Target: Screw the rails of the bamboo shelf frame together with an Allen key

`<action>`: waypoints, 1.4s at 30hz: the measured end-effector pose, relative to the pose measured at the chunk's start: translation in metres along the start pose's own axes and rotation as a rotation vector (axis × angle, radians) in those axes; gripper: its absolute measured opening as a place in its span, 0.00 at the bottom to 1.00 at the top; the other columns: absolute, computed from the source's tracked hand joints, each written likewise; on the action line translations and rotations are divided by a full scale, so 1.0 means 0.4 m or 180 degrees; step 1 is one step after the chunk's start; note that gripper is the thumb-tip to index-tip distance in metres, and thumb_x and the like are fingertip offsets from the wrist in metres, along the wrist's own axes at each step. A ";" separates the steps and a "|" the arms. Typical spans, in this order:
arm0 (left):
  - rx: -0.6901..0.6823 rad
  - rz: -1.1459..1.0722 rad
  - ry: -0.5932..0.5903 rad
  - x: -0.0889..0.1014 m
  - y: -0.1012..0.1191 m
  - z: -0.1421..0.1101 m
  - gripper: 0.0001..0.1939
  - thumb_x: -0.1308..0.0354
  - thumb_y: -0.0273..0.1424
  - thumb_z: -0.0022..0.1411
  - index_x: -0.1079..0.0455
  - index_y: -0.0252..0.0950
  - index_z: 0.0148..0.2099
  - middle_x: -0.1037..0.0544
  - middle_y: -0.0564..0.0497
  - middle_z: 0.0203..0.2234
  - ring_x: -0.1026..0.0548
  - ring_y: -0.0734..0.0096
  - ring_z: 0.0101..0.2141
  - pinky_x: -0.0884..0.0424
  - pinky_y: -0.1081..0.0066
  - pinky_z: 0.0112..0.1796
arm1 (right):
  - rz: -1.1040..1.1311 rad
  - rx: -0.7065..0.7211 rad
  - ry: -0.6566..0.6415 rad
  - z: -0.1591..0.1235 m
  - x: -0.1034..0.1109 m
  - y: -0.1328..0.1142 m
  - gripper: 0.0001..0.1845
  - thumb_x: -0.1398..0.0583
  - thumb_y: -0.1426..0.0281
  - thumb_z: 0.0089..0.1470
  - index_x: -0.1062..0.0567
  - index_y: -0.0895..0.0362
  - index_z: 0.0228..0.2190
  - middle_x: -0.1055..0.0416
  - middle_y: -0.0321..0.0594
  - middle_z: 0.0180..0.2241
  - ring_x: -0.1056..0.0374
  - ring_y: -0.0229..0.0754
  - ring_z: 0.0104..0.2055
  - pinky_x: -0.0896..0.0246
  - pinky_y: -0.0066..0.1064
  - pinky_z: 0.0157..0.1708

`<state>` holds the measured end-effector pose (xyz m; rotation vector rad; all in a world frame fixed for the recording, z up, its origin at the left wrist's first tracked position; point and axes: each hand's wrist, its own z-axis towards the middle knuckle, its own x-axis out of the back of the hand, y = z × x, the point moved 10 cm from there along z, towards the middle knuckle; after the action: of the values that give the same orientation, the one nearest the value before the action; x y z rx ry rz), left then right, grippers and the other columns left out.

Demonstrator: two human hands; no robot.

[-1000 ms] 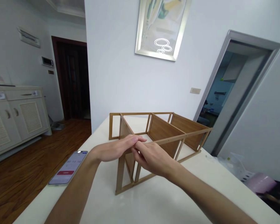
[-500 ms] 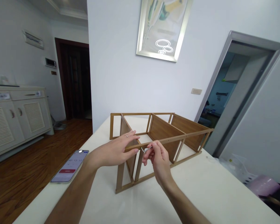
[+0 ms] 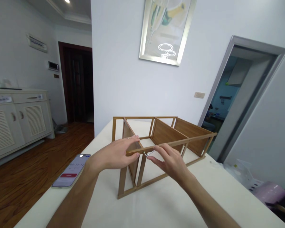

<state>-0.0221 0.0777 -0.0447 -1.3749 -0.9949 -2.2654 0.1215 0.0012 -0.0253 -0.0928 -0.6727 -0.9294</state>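
Note:
A brown wooden shelf unit (image 3: 167, 129) lies on its side, its frame and several panels showing. My left hand (image 3: 116, 153) clasps the near upper rail close to its left end, with the thumb in front and the fingers over the top. Just right of it, a thin silver hex key (image 3: 150, 153) sits with its bent end against the rail at the joint. The thumb and fingers of my right hand (image 3: 169, 160) are around the free arm of that key. The key's tip is hidden in the rail.
The shelf rests on a white table (image 3: 142, 209). A phone (image 3: 71, 170) with a running timer lies near the table's left edge. Plastic wrapping (image 3: 238, 171) and a pink roll (image 3: 270, 193) are at the right. A person (image 3: 208, 118) is visible through the doorway.
My right hand has rotated and its fingers have spread from a tight pinch to a looser hold around the key. My left hand stays on the rail. The view has tilted up slightly.

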 end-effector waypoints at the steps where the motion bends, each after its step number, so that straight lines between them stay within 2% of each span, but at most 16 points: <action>1: 0.0011 -0.0003 -0.0006 0.000 0.000 0.000 0.33 0.49 0.48 0.70 0.42 0.41 0.71 0.37 0.49 0.69 0.37 0.56 0.67 0.41 0.60 0.65 | -0.0145 0.0187 0.0064 0.001 0.008 -0.006 0.10 0.37 0.64 0.64 0.26 0.57 0.42 0.24 0.40 0.33 0.29 0.38 0.32 0.35 0.29 0.33; 6: 0.0026 -0.0014 0.0007 0.006 0.006 -0.001 0.31 0.49 0.48 0.69 0.40 0.43 0.69 0.34 0.49 0.67 0.33 0.54 0.64 0.37 0.60 0.62 | -0.0426 0.0902 0.0279 0.005 0.027 -0.026 0.11 0.37 0.68 0.63 0.27 0.59 0.46 0.25 0.39 0.29 0.33 0.38 0.28 0.38 0.31 0.30; 10: -0.0002 -0.0031 0.0045 0.012 0.015 0.000 0.28 0.47 0.45 0.68 0.37 0.43 0.67 0.31 0.49 0.65 0.30 0.53 0.62 0.35 0.61 0.60 | -0.0541 0.0893 0.0170 -0.003 0.008 -0.032 0.05 0.39 0.68 0.65 0.26 0.57 0.40 0.28 0.37 0.27 0.36 0.37 0.27 0.40 0.31 0.29; 12: -0.0022 -0.0028 0.0080 0.014 0.017 0.001 0.27 0.47 0.44 0.68 0.36 0.43 0.66 0.30 0.49 0.65 0.30 0.53 0.61 0.34 0.61 0.59 | -0.0579 0.0805 0.0136 -0.012 -0.007 -0.039 0.08 0.40 0.69 0.66 0.27 0.56 0.32 0.32 0.34 0.24 0.38 0.36 0.25 0.44 0.30 0.27; 16: -0.0029 0.0013 0.0115 0.015 0.017 0.003 0.27 0.47 0.44 0.67 0.36 0.42 0.65 0.31 0.48 0.65 0.30 0.52 0.61 0.34 0.61 0.59 | -0.0708 0.0446 0.0199 -0.031 -0.040 -0.061 0.20 0.43 0.69 0.67 0.36 0.54 0.22 0.40 0.31 0.20 0.45 0.35 0.22 0.51 0.31 0.24; 21: -0.0037 0.0065 0.0139 0.024 0.023 0.005 0.25 0.47 0.44 0.67 0.33 0.42 0.63 0.25 0.47 0.59 0.25 0.52 0.56 0.31 0.61 0.54 | -0.0465 -0.0504 0.0217 -0.048 -0.086 -0.078 0.21 0.49 0.72 0.69 0.35 0.54 0.22 0.38 0.30 0.19 0.46 0.34 0.19 0.53 0.30 0.22; 25: 0.0058 0.0128 0.0142 0.030 0.024 0.003 0.26 0.46 0.46 0.66 0.33 0.42 0.62 0.19 0.46 0.50 0.22 0.50 0.50 0.29 0.59 0.50 | 0.0076 -0.1226 0.0090 -0.057 -0.120 -0.083 0.23 0.53 0.70 0.71 0.34 0.54 0.23 0.35 0.32 0.19 0.42 0.34 0.19 0.52 0.30 0.22; 31: 0.0120 0.0151 0.0176 0.030 0.023 0.001 0.27 0.47 0.48 0.67 0.33 0.42 0.63 0.20 0.45 0.52 0.23 0.49 0.52 0.30 0.57 0.52 | 0.1291 -0.2231 -0.0061 -0.073 -0.159 -0.064 0.28 0.55 0.62 0.71 0.33 0.54 0.21 0.32 0.34 0.17 0.37 0.36 0.18 0.48 0.29 0.22; 35: 0.0045 0.0183 0.0219 0.032 0.024 0.004 0.28 0.47 0.48 0.67 0.33 0.41 0.63 0.23 0.45 0.56 0.25 0.49 0.55 0.32 0.57 0.55 | 0.1533 -0.2279 -0.0141 -0.072 -0.171 -0.062 0.26 0.52 0.61 0.70 0.32 0.55 0.21 0.35 0.33 0.17 0.40 0.35 0.19 0.50 0.29 0.22; 39: 0.0055 0.0173 0.0187 0.030 0.022 0.004 0.27 0.47 0.48 0.67 0.33 0.41 0.63 0.22 0.46 0.55 0.24 0.49 0.54 0.31 0.57 0.54 | 0.1327 -0.2009 -0.0223 -0.070 -0.171 -0.060 0.21 0.47 0.62 0.67 0.37 0.54 0.22 0.41 0.30 0.18 0.45 0.34 0.20 0.52 0.27 0.22; 42: 0.0081 0.0158 0.0180 0.029 0.020 0.003 0.27 0.47 0.48 0.67 0.33 0.42 0.63 0.22 0.46 0.56 0.24 0.50 0.54 0.31 0.58 0.55 | 0.1140 -0.1729 -0.0243 -0.070 -0.162 -0.066 0.19 0.48 0.65 0.67 0.39 0.53 0.23 0.41 0.29 0.19 0.45 0.34 0.21 0.52 0.27 0.22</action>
<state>-0.0223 0.0738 -0.0310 -1.3033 -0.9576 -2.2351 0.0886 0.0211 -0.0899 -0.7121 -0.4378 -0.7415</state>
